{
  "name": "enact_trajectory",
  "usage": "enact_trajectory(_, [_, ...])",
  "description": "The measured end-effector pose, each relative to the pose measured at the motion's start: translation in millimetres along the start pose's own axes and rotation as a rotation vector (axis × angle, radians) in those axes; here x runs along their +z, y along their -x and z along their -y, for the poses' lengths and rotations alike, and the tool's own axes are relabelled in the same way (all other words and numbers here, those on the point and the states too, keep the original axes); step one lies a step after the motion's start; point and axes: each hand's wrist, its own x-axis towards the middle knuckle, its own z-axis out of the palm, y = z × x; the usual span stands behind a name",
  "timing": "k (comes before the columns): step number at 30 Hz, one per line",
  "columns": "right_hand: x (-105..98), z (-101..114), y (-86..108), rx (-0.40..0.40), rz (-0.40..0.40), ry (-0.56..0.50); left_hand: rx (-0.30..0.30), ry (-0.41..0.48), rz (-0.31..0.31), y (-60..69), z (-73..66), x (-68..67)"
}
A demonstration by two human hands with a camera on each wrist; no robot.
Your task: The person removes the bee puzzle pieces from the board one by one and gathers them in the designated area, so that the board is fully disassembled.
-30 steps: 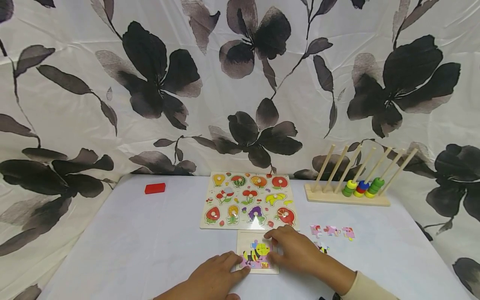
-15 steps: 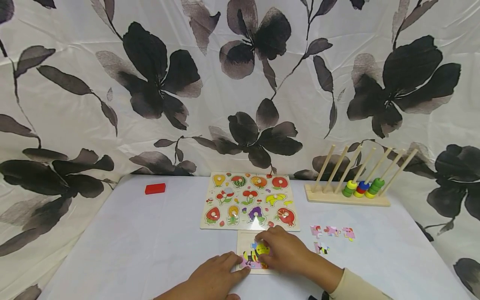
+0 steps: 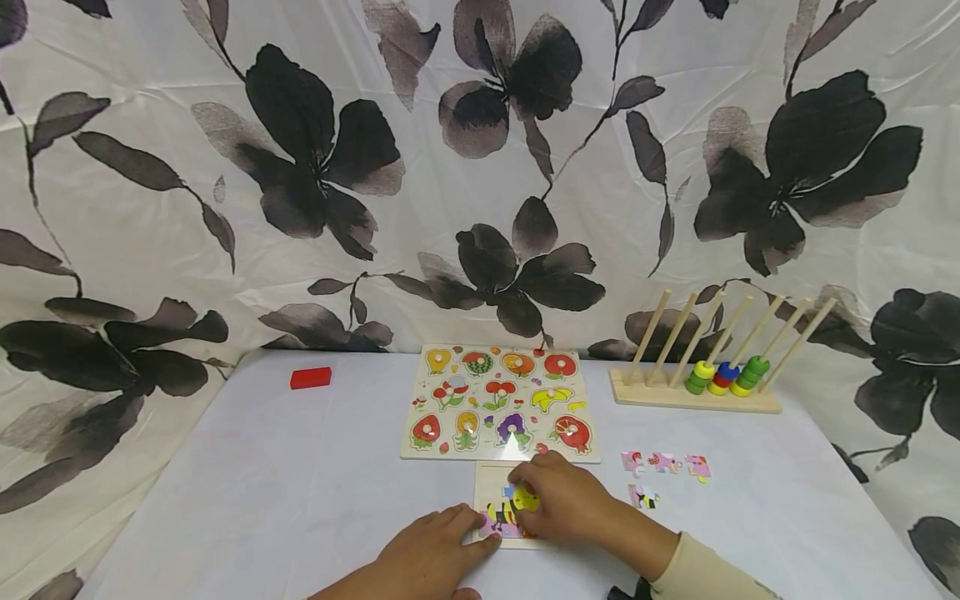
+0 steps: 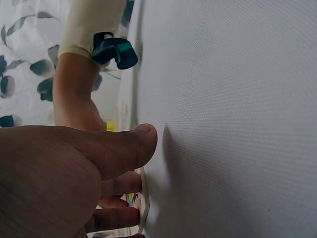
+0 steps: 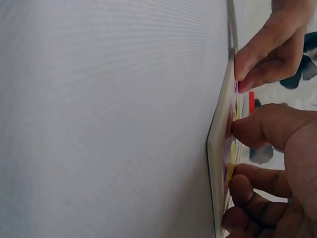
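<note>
A small wooden puzzle tray [image 3: 487, 473] holds a jigsaw of a yellow-and-black bee [image 3: 498, 514] on pink and blue pieces. My left hand [image 3: 431, 546] rests at its lower left corner, thumb and fingertips touching the pieces and rim. Over the right part of the jigsaw is my right hand [image 3: 570, 502]. In the right wrist view its thumb [image 5: 252, 128] and bent fingers [image 5: 265, 178] touch the puzzle surface, a little apart. Whether a piece is pinched there I cannot tell, as the hand covers it. Loose jigsaw pieces [image 3: 664, 462] lie right of the tray.
Directly behind the tray lies a fruit peg puzzle board [image 3: 483, 417]. A wooden bead counter [image 3: 697, 400] with upright rods stands at the back right. A red block [image 3: 311, 377] sits at the back left of the white table [image 3: 300, 467]. Floral cloth hangs behind.
My right hand has moved left from the tray's right edge onto the bee jigsaw, uncovering a loose piece at its right. In the last half second it barely moves. My left hand stays put.
</note>
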Motion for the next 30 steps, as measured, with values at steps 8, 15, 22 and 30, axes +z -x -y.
enact_trajectory(8, [-2.3,0.6,-0.6,-0.001,0.005,-0.030,0.006,-0.005,-0.003,0.1,0.0,0.1])
enact_trajectory(15, [-2.5,1.4,-1.0,0.001,-0.003,-0.042,0.008,0.000,0.002,-0.2,0.3,-0.7])
enact_trajectory(22, [-0.2,2.7,0.0,0.011,-0.022,-0.047,0.007,0.012,0.010,0.2,-0.2,-2.3])
enact_trajectory(30, [1.6,6.9,1.1,-0.014,-0.067,-0.017,0.008,0.004,0.007,0.5,-0.3,-3.1])
